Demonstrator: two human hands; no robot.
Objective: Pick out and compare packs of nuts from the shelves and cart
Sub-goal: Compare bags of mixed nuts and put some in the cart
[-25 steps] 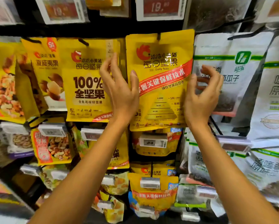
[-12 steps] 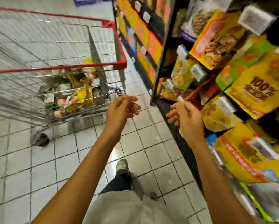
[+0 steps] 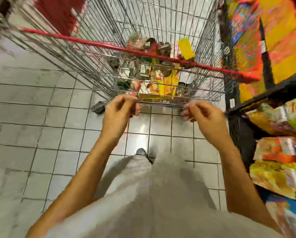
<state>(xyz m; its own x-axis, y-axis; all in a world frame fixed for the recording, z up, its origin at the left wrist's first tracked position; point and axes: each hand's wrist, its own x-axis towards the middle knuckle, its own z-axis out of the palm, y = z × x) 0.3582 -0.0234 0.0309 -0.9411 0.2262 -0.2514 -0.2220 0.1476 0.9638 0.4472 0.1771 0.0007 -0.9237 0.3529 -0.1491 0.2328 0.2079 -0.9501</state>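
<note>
Head view, packs of nuts (image 3: 162, 78): heaped low in the red-rimmed cart (image 3: 95, 43), mostly yellow, prints blurred past reading.
Bearing: ahead and below, across the near wire wall from left hand (image 3: 121, 110) and right hand (image 3: 202, 114); heap sits slightly right, so the right hand is judged nearer.
Long axis: yellow pack (image 3: 186, 48) at the far right runs near-to-far.
Hands: both loosely curled, nothing held; contact with the wire cannot be told.
Shelves (image 3: 272, 93): right, hung with blurred packs.

A shop aisle: wire trolley (image 3: 161, 28) on tiled floor (image 3: 40, 117) beside shelves (image 3: 267, 93) of snack packs (image 3: 277, 177)
</note>
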